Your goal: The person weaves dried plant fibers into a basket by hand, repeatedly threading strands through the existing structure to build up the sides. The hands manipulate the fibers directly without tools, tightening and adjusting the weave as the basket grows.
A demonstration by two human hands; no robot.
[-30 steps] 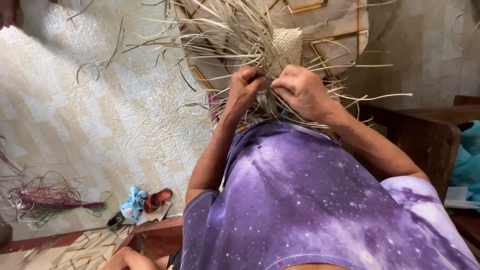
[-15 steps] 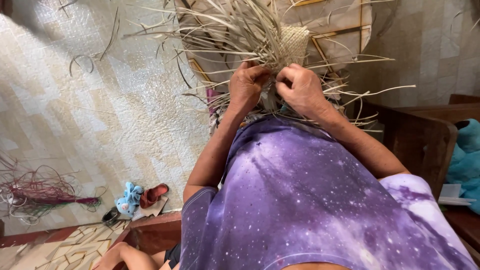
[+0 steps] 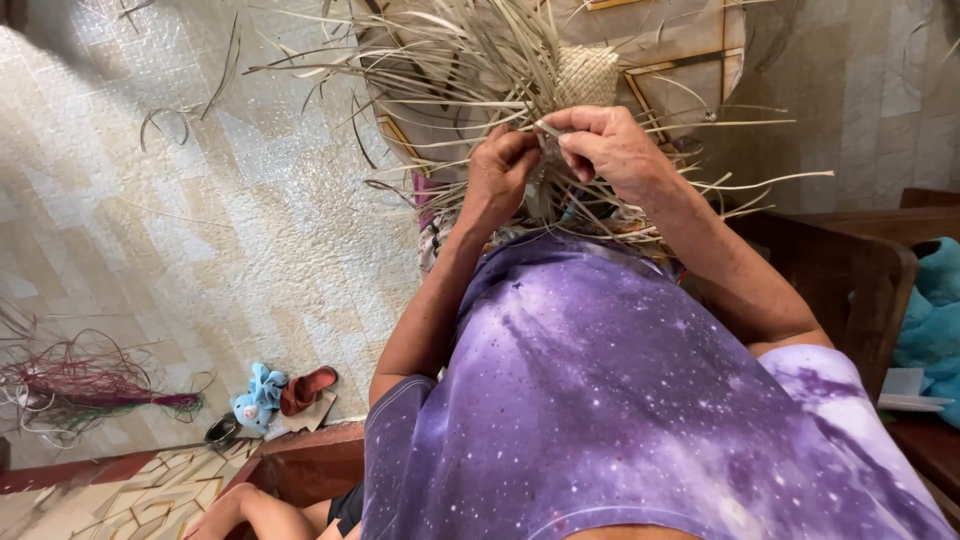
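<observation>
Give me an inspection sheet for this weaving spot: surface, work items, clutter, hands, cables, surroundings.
Surface: pale tiled floor, loose strips scattered on it.
Work items: woven piece with many loose straw strips fanning out.
Clutter: red-purple fibre bundle, blue toy, red slipper, small dark dish.
Hands: left hand and right hand both pinch strips at the weave's edge.
Cables: nothing seen.
Surroundings: wooden bench on the right, teal cloth on it; another person's hand at the bottom edge.
</observation>
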